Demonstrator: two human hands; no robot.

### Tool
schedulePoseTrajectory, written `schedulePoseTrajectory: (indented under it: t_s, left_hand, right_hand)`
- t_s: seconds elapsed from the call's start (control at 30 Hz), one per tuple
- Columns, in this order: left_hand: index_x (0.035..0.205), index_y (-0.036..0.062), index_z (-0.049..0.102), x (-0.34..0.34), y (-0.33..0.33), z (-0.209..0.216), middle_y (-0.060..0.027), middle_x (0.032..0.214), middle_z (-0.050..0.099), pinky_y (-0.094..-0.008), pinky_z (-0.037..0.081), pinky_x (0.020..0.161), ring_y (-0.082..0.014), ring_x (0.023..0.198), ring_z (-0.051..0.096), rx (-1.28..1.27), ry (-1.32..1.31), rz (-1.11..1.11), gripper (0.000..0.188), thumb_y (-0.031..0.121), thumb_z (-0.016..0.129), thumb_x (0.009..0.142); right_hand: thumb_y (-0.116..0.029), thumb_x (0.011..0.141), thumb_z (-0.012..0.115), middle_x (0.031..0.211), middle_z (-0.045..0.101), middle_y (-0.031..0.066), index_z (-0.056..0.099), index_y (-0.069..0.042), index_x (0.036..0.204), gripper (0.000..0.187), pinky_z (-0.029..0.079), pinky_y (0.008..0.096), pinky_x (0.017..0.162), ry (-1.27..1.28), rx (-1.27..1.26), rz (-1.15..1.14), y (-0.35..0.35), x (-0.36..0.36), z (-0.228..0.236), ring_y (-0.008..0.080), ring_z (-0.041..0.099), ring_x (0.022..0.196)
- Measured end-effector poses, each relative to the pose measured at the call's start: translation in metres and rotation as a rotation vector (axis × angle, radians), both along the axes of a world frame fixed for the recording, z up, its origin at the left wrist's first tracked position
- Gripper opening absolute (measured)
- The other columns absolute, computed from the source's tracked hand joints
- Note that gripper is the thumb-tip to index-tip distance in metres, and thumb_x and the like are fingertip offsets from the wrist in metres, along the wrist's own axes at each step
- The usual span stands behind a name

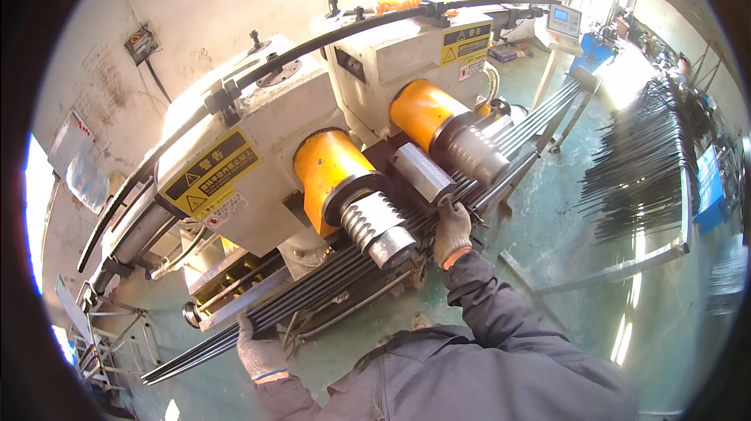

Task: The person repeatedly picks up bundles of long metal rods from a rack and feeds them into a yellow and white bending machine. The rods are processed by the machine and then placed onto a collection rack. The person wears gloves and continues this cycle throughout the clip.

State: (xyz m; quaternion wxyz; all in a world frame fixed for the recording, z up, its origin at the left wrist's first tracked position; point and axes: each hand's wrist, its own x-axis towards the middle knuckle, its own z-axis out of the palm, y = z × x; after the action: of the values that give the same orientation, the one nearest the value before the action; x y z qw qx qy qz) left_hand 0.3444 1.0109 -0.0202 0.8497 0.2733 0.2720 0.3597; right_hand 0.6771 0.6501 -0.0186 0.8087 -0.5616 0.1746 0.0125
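Long, thin dark metal rods (313,284) run side by side in a bundle along the front of a large bending machine (258,135). My left hand (262,352), in a pale knitted glove, is closed around the bundle near its left end. My right hand (452,235), gloved alike, is closed over the rods at the front of a grey metal block (422,173); its fingertips are partly hidden. On either side of that block, grooved steel rollers (379,229) stick out toward me from yellow housings (332,174).
A black hose (336,34) arches over the machine. A control panel (563,20) stands at the back right. Many bent dark rods (641,159) hang on a metal rack (626,268) to the right. At the lower left is a metal frame stand (117,335).
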Motion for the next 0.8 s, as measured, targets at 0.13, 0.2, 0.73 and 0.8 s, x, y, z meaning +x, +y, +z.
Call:
schedulePoseTrajectory:
  t_s: [0.13, 0.2, 0.73, 0.8]
  left_hand:
    - [0.137, -0.0009, 0.076, 0.000, 0.001, 0.003, -0.0149, 0.136, 0.079, -0.0535, 0.058, 0.119, -0.0332, 0.128, 0.074, 0.040, -0.029, 0.014, 0.040, 0.033, 0.068, 0.117]
    - [0.134, 0.0012, 0.076, -0.013, 0.019, 0.011, -0.0143, 0.136, 0.079, -0.0527, 0.061, 0.116, -0.0320, 0.127, 0.075, -0.029, -0.044, 0.214, 0.036, 0.032, 0.066, 0.118]
    - [0.138, 0.0031, 0.075, 0.023, -0.060, 0.032, -0.0150, 0.137, 0.079, -0.0473, 0.056, 0.119, -0.0315, 0.130, 0.073, 0.036, 0.156, -0.026, 0.040, 0.036, 0.072, 0.116]
    - [0.149, -0.0008, 0.067, 0.010, -0.046, 0.030, -0.0182, 0.151, 0.073, -0.0589, 0.047, 0.130, -0.0401, 0.145, 0.065, -0.207, -0.023, 0.040, 0.055, 0.043, 0.066, 0.116]
  right_hand:
    - [-0.033, 0.117, 0.072, 0.089, 0.066, -0.0035, 0.075, -0.003, 0.112, 0.031, 0.046, 0.0318, 0.067, -0.070, -0.015, 0.039, -0.012, -0.011, 0.000, 0.0088, 0.056, 0.074]
    - [-0.036, 0.117, 0.070, 0.090, 0.068, -0.0023, 0.076, 0.003, 0.111, 0.040, 0.048, 0.0315, 0.073, -0.195, -0.038, 0.007, -0.020, -0.020, -0.001, 0.0079, 0.058, 0.082]
    - [-0.033, 0.112, 0.078, 0.115, 0.078, 0.0039, 0.078, 0.000, 0.129, 0.038, 0.053, 0.0292, 0.084, 0.032, -0.181, 0.236, -0.092, -0.054, -0.130, 0.0134, 0.068, 0.097]
    - [-0.033, 0.110, 0.079, 0.103, 0.075, 0.0013, 0.079, -0.003, 0.117, 0.031, 0.050, 0.0272, 0.077, -0.075, -0.386, 0.382, -0.099, -0.060, -0.141, 0.0112, 0.065, 0.087]
